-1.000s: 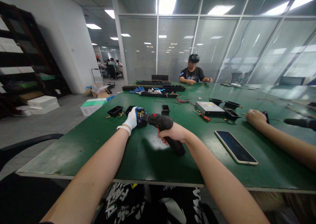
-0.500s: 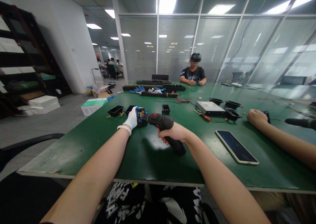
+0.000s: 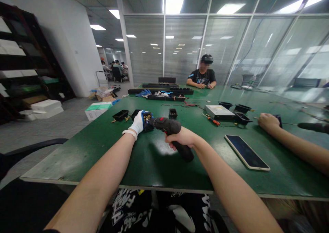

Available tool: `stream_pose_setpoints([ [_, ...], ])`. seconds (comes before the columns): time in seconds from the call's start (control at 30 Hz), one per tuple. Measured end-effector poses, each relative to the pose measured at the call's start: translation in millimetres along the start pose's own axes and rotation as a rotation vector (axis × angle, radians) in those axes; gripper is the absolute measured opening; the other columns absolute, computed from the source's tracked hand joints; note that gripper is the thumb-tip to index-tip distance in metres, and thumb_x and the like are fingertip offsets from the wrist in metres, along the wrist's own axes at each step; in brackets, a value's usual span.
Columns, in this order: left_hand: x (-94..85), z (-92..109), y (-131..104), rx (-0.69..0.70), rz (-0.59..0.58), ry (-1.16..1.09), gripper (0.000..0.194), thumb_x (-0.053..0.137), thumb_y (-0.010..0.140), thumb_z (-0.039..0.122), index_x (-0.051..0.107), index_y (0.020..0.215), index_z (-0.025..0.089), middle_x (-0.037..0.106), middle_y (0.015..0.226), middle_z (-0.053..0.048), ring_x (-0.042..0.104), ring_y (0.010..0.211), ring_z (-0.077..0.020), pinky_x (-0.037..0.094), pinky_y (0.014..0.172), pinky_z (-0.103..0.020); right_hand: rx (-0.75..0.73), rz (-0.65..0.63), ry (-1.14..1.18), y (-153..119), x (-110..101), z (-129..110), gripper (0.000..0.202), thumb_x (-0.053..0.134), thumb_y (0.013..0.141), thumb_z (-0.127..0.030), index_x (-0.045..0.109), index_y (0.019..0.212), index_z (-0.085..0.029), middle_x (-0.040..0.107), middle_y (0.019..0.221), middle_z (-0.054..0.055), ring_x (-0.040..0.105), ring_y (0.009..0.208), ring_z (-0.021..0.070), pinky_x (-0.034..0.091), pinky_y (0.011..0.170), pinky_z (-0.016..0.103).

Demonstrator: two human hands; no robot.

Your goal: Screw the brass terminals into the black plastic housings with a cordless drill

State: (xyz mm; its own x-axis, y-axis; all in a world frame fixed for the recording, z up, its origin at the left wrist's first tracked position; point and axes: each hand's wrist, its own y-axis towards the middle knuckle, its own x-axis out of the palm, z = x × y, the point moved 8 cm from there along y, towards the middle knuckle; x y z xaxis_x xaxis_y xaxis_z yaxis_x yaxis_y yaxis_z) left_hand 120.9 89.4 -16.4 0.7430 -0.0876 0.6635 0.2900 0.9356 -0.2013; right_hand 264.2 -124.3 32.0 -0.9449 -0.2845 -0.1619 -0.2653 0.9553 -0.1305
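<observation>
My left hand [image 3: 138, 122], in a white and blue work glove, grips a small black box [image 3: 148, 125] with brass-coloured parts inside, tilted so its open side faces me. My right hand [image 3: 180, 138] is bare and wrapped round the handle of a black cordless drill [image 3: 168, 125]. The drill's nose points left at the box; whether its bit touches a part I cannot tell. Left of my glove lies a black tray-like box [image 3: 120, 115] with brass pieces [image 3: 127, 118] beside it. A similar black box [image 3: 172, 113] stands beyond the drill.
A phone [image 3: 246, 152] lies right of my right arm. Behind it are a silver metal case [image 3: 219, 112], an orange screwdriver [image 3: 215, 122] and several black boxes [image 3: 242, 118]. A co-worker's hand [image 3: 268, 122] is at the right. Another person [image 3: 202, 77] sits across the green table [image 3: 102, 157].
My hands, the box and the drill stay almost where they were. The person across the table has raised their head slightly and shifted.
</observation>
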Motion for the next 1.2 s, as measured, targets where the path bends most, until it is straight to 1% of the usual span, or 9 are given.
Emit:
stream_pose_setpoints([
  [0.13, -1.5, -2, 6, -0.013, -0.004, -0.012, 0.025, 0.063, 0.099, 0.034, 0.077, 0.103, 0.013, 0.077, 0.072, -0.009, 0.077, 0.061, -0.0279, 0.068, 0.073, -0.041, -0.011, -0.018, -0.005, 0, 1, -1, 0.014, 0.076, 0.071, -0.015, 0.063, 0.073, -0.019, 0.07, 0.057, 0.001, 0.066, 0.048, 0.0166, 0.051, 0.044, 0.023],
  [0.27, -3.1, -3, 11, -0.008, -0.005, -0.014, 0.026, 0.065, 0.099, 0.036, 0.077, 0.105, 0.014, 0.076, 0.07, -0.008, 0.076, 0.06, -0.0283, 0.068, 0.072, -0.041, -0.002, -0.019, 0.003, -1, 1, -1, 0.014, 0.077, 0.071, -0.014, 0.064, 0.074, -0.019, 0.069, 0.057, 0.002, 0.066, 0.049, 0.0172, 0.053, 0.045, 0.023],
  [0.47, -5.4, -4, 14, 0.002, -0.008, -0.022, 0.025, 0.067, 0.099, 0.035, 0.076, 0.105, 0.013, 0.077, 0.072, -0.009, 0.075, 0.058, -0.0279, 0.067, 0.068, -0.04, -0.002, -0.012, 0.008, -1, 1, -2, 0.014, 0.077, 0.071, -0.013, 0.064, 0.074, -0.019, 0.07, 0.057, 0.002, 0.066, 0.048, 0.0169, 0.053, 0.046, 0.023],
  [0.63, -4.0, -3, 17, 0.016, -0.035, 0.027, 0.027, 0.056, 0.102, 0.032, 0.075, 0.099, 0.013, 0.076, 0.071, -0.012, 0.073, 0.056, -0.0279, 0.064, 0.061, -0.038, 0.001, -0.006, -0.001, -1, 1, -1, 0.013, 0.076, 0.072, -0.012, 0.064, 0.072, -0.018, 0.07, 0.057, 0.002, 0.066, 0.049, 0.0168, 0.054, 0.046, 0.023],
  [0.73, -2.2, -4, 16, 0.0, -0.049, 0.024, 0.027, 0.055, 0.101, 0.032, 0.074, 0.097, 0.014, 0.076, 0.071, -0.012, 0.073, 0.056, -0.0282, 0.064, 0.059, -0.038, 0.007, -0.002, -0.006, -1, 1, -1, 0.013, 0.076, 0.073, -0.012, 0.065, 0.073, -0.018, 0.07, 0.058, 0.002, 0.066, 0.049, 0.0169, 0.055, 0.047, 0.024],
  [0.83, -2.4, -3, 14, -0.007, -0.038, 0.021, 0.026, 0.056, 0.101, 0.032, 0.074, 0.098, 0.014, 0.076, 0.07, -0.011, 0.073, 0.056, -0.0279, 0.065, 0.062, -0.039, 0.01, -0.001, -0.002, -1, 1, -1, 0.014, 0.077, 0.072, -0.013, 0.064, 0.074, -0.019, 0.07, 0.058, 0.002, 0.066, 0.049, 0.017, 0.054, 0.046, 0.024],
  [1.0, -0.5, -2, 8, -0.002, -0.032, -0.015, 0.024, 0.058, 0.101, 0.029, 0.076, 0.101, 0.013, 0.076, 0.07, -0.01, 0.078, 0.063, -0.0284, 0.068, 0.072, -0.04, 0.006, -0.002, -0.004, -1, 1, -1, 0.013, 0.077, 0.072, -0.013, 0.065, 0.073, -0.019, 0.07, 0.057, 0.003, 0.067, 0.05, 0.0175, 0.054, 0.046, 0.023],
  [1.2, 2.6, -2, 3, -0.018, -0.032, -0.037, 0.025, 0.056, 0.102, 0.028, 0.076, 0.101, 0.014, 0.078, 0.075, -0.011, 0.08, 0.067, -0.029, 0.069, 0.077, -0.041, 0.001, 0.0, -0.004, -1, 1, -2, 0.014, 0.077, 0.072, -0.013, 0.064, 0.074, -0.019, 0.07, 0.057, 0.002, 0.067, 0.05, 0.0174, 0.054, 0.047, 0.023],
])
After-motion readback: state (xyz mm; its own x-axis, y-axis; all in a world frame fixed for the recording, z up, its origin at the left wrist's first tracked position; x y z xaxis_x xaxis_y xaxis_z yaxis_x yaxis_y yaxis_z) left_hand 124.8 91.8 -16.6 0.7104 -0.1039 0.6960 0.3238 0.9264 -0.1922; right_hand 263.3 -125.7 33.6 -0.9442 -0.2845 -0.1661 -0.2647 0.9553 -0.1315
